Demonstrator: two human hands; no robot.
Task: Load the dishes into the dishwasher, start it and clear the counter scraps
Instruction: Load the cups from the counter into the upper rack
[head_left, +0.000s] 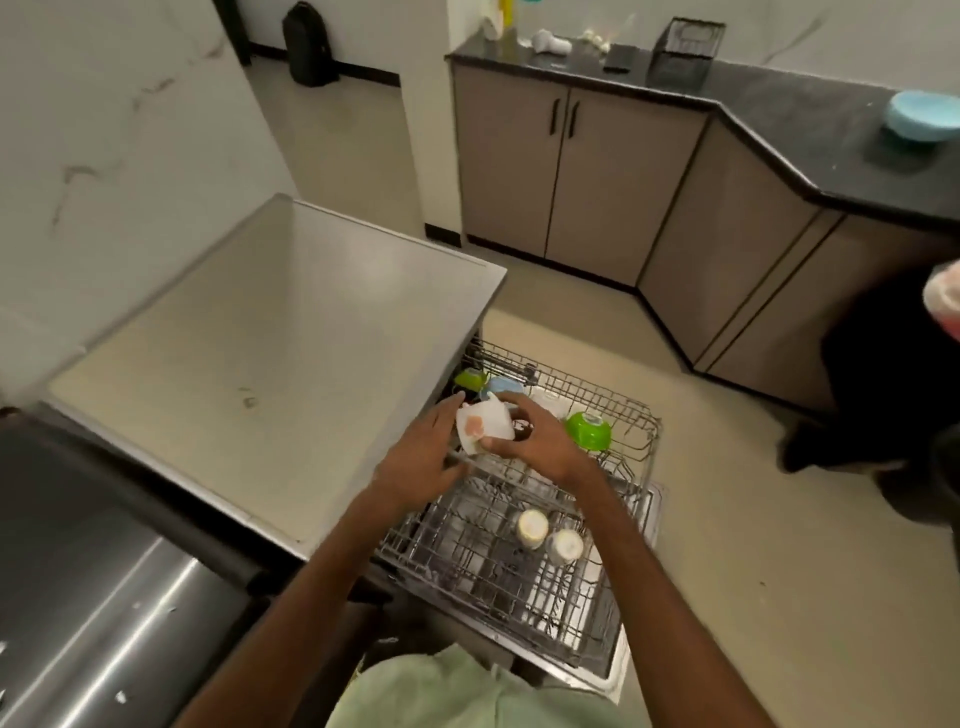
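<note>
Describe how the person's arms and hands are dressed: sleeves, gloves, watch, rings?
Both forearms are bare, with no sleeve in view. The left hand and right hand wear no gloves; no watch, bracelet or ring shows. A pale green garment covers the torso below.

Wire, gloss and brushed steel.
The rack (519, 561) is thin grey metal wire; the white mug (485, 426) and green bowl (588, 430) shine glossy and smooth; the steel panel (104, 597) gleams, brushed; the dark countertop (779, 104) looks polished, speckled stone.
</note>
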